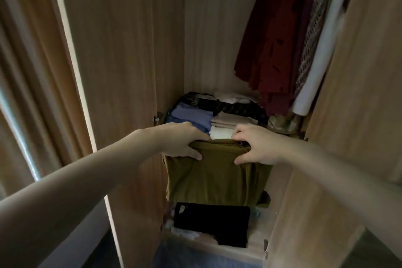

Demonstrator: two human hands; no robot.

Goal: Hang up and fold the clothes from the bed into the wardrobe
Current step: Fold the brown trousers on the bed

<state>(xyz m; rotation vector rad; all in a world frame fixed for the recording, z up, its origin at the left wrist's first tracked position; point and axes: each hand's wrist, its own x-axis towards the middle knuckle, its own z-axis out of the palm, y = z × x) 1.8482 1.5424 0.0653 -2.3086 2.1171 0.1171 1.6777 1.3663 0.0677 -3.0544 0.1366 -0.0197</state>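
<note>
I hold a folded olive-green garment (215, 178) in front of the open wardrobe (134, 50). My left hand (182, 139) grips its upper left edge and my right hand (254, 146) pinches its upper right edge, thumbs in front. The cloth hangs down from both hands over the front of a shelf. Behind it on that shelf lie folded clothes: a blue pile (191, 117), a beige and white pile (232, 124), and dark items (235, 107) further back.
Dark red garments (274, 45), a patterned one (313, 28) and a white one (319, 61) hang at the upper right. A black item (213, 222) lies on the lower shelf. Wardrobe doors stand open on both sides; a curtain (26, 72) hangs at the left.
</note>
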